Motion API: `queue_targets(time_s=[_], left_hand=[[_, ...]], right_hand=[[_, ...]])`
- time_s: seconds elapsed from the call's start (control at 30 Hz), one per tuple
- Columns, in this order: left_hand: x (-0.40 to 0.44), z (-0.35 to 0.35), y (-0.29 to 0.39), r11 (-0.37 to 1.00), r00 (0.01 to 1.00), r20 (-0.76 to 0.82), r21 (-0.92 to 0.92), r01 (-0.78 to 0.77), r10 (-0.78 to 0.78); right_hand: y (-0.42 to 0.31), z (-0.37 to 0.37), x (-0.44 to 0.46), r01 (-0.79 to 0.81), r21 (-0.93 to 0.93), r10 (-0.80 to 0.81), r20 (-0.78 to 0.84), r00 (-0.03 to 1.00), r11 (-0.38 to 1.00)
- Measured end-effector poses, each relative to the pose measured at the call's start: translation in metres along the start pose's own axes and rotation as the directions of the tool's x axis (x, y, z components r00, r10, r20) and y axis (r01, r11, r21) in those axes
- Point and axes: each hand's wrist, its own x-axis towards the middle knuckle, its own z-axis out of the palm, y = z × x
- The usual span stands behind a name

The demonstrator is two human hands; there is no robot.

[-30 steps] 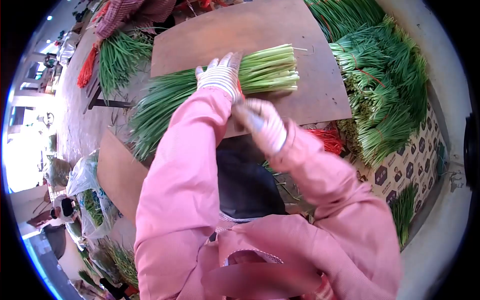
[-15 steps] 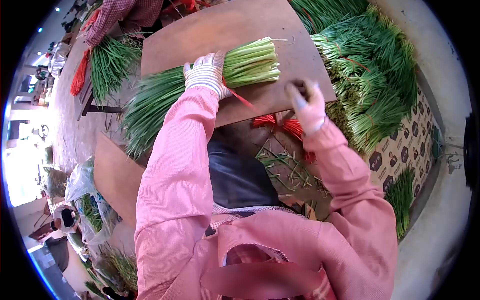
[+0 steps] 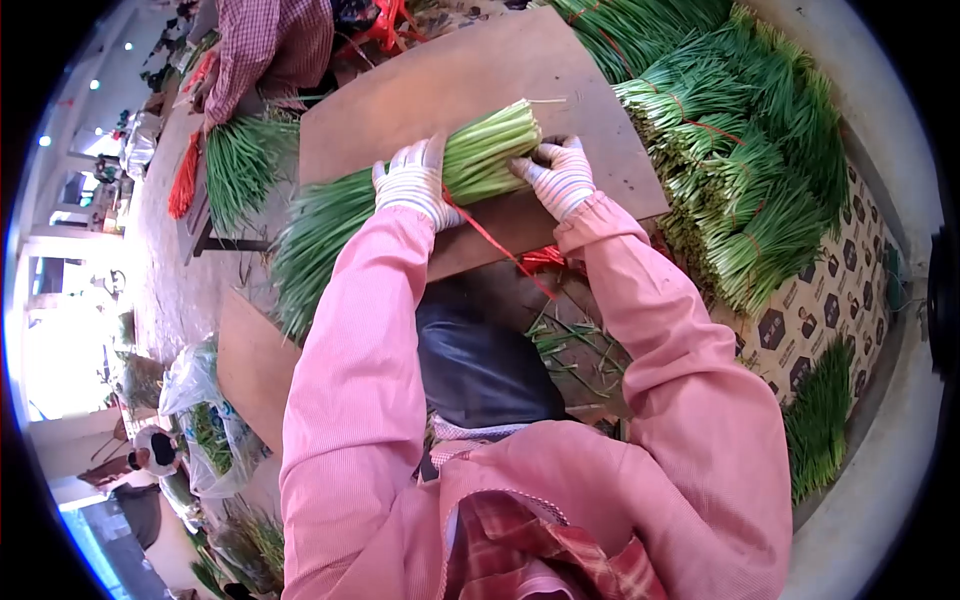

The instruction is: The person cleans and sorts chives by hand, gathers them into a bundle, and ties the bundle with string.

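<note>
A thick bunch of garlic chives lies across the brown board, pale stem ends to the right and green leaves hanging off the left edge. My left hand, in a striped glove, is wrapped over its middle. From under that hand a red strip trails down past the board's front edge. At the stem ends is my right hand, also gloved, its curled fingers against the lower stems; the fingertips are partly hidden.
Tied chive bunches are piled at the right, beside patterned cardboard. Red strips hang below the board, above cut leaves on the floor. At the upper left are a person's checked sleeve and more chives.
My right hand has moved left and up, from beside the board's right edge to the stem ends. The red strip now stretches longer below my left hand, which keeps its hold.
</note>
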Motion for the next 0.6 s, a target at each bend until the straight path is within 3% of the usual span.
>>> queue_targets(time_s=[0.07,0.17,0.27,0.3,0.33,0.4,0.43,0.47,0.5,0.53,0.6], left_hand=[[0.000,0.003,-0.003,1.000,0.999,-0.019,0.007,-0.029,0.029],[0.001,0.006,-0.004,0.999,0.998,-0.053,0.008,-0.045,0.045],[0.001,0.004,-0.002,1.000,0.999,0.033,0.017,-0.007,0.006],[-0.001,0.006,-0.004,1.000,0.999,0.035,0.012,-0.003,0.003],[-0.004,0.007,-0.004,0.999,0.999,-0.021,0.012,-0.036,0.036],[-0.001,0.011,-0.006,0.998,0.994,-0.090,0.006,-0.066,0.067],[-0.003,0.016,-0.007,0.997,0.988,-0.130,0.021,-0.075,0.078],[-0.003,0.018,-0.008,0.996,0.981,-0.174,0.038,-0.082,0.087],[-0.003,0.018,-0.009,0.995,0.979,-0.180,0.033,-0.090,0.094],[-0.003,0.016,-0.010,0.996,0.978,-0.188,0.033,-0.081,0.086],[-0.002,0.010,-0.008,0.997,0.988,-0.132,-0.003,-0.080,0.078]], right_hand=[[0.007,-0.002,0.002,-0.003,-0.022,0.003,-0.010,1.000,1.000],[0.016,0.003,0.001,-0.075,0.167,0.085,-0.053,0.995,0.983],[0.029,-0.009,0.009,-0.071,0.064,0.072,-0.007,0.997,0.995],[0.034,-0.020,0.018,-0.226,0.401,0.248,-0.004,0.969,0.888],[0.039,-0.033,0.032,-0.330,0.682,0.403,0.056,0.914,0.653],[0.027,-0.055,0.058,-0.268,0.402,0.296,-0.009,0.955,0.875],[0.035,-0.054,0.078,0.029,0.141,-0.025,-0.035,0.999,0.990],[0.042,-0.050,0.095,0.345,-0.120,-0.344,0.030,0.938,0.931],[0.007,-0.051,0.090,0.490,-0.483,-0.484,0.147,0.863,0.726],[0.010,-0.040,0.099,0.477,-0.656,-0.398,0.281,0.873,0.585],[0.017,-0.023,0.099,0.570,-0.724,-0.359,0.450,0.818,0.389]])
